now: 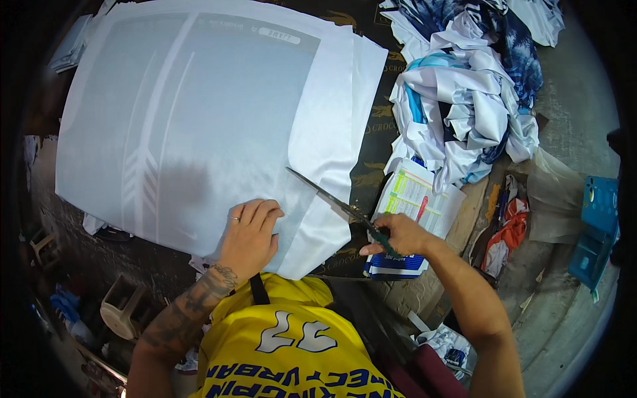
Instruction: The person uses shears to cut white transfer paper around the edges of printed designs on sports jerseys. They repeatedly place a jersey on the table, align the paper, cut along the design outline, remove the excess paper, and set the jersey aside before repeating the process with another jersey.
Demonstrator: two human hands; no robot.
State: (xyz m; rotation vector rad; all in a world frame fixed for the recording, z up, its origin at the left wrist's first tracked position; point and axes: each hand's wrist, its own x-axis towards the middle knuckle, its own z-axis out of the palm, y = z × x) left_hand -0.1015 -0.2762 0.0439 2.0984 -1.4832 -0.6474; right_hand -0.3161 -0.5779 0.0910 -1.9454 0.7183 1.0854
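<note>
A large white fabric sheet [325,113] with a pale grey printed panel lies spread in front of me, layered with more white fabric at its right edge. My left hand [251,232] is on its near part, fingers bent and drawn together with the thumb against the cloth; the fingertips are partly hidden. In my right hand [398,235] is a pair of long scissors [325,194] with dark green handles. The blades look closed or nearly so, and they point up and left over the fabric's right portion, the tip near the grey panel's edge.
A dark patterned table cover [378,126] shows beside the fabric. At the upper right sits a heap of white and blue cloth [464,93]. Papers with a red pen [423,207] lie near my right hand. A blue plastic holder [590,232] and a beige stool [123,308] stand farther out.
</note>
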